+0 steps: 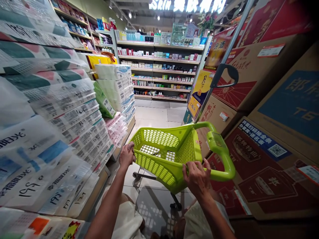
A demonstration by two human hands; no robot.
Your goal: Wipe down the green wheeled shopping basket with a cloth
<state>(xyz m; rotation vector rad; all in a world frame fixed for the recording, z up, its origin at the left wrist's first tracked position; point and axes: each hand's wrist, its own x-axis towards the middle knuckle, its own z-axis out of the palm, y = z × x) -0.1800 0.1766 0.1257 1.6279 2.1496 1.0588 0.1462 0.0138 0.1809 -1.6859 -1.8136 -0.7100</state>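
Observation:
A lime-green plastic shopping cart (154, 171) with slotted basket walls stands sideways across the aisle in front of me. My left hand (127, 154) is closed over the rim at its left end; a small greyish patch at the fingers is too small to identify. Over the near rim, close to where the handle joins the basket, my right hand (197, 174) is curled with its fingers bent inward. The green cart handle (228, 162) lies just right of that hand. No goods show inside the basket. Its lower frame and dark wheels (175, 205) are partly visible below.
Stacked tissue packs (62, 96) line the left side on a low wooden platform. Liquor cartons (269, 172) rise high on the right, with a grey pole with a loop handle (225, 75) leaning before them. Cosmetics shelves (159, 59) stand at the aisle's far end, past the tiled floor (154, 113).

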